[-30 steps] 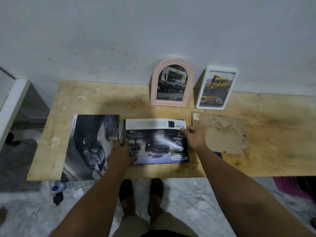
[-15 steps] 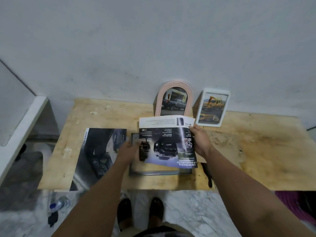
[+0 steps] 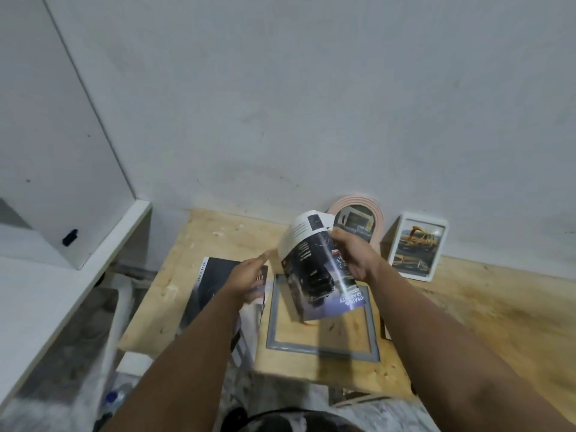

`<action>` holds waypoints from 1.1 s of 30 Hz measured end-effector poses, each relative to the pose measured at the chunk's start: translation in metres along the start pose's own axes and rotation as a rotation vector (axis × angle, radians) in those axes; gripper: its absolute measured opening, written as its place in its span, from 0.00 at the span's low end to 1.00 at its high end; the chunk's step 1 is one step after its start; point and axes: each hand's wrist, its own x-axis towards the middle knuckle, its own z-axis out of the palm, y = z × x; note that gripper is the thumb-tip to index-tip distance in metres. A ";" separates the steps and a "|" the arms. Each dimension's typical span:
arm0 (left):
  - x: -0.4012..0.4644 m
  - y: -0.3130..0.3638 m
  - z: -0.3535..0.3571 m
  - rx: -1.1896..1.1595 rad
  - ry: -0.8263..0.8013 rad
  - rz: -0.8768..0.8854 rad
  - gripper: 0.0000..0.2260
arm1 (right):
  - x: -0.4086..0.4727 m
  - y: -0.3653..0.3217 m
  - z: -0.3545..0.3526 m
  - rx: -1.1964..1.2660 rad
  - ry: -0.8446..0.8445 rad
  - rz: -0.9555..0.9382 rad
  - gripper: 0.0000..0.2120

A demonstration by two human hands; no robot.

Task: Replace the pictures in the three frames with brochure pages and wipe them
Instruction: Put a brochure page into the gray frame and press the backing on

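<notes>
My right hand (image 3: 353, 258) grips a curled brochure page (image 3: 314, 269) showing dark trucks, held up above a grey rectangular frame (image 3: 271, 316) that lies flat on the wooden table (image 3: 467, 322). My left hand (image 3: 249, 275) hovers beside the page's left edge with its fingers stretched out, holding nothing. The dark brochure (image 3: 212, 291) lies on the table under my left forearm. A pink arched frame (image 3: 378, 219) and a white frame (image 3: 417, 246), each with a truck picture, lean against the wall.
A white counter (image 3: 46, 294) stands to the left of the table. A plastic bottle (image 3: 113, 399) lies on the marble floor below. A dark strip (image 3: 386, 332) sits right of the grey frame.
My right hand has lifted the page off the grey frame and it now curls upright. My left hand let go of it. The view has tilted up and to the left.
</notes>
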 end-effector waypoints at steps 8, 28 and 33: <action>-0.005 0.003 -0.028 -0.381 0.018 0.035 0.18 | 0.016 -0.012 0.037 -0.001 -0.014 0.018 0.10; -0.032 -0.099 -0.210 -0.263 0.978 -0.005 0.27 | 0.176 0.113 0.174 -0.544 0.212 0.074 0.10; -0.040 -0.140 -0.228 -0.012 1.035 -0.116 0.39 | 0.221 0.164 0.204 -0.640 0.153 0.139 0.09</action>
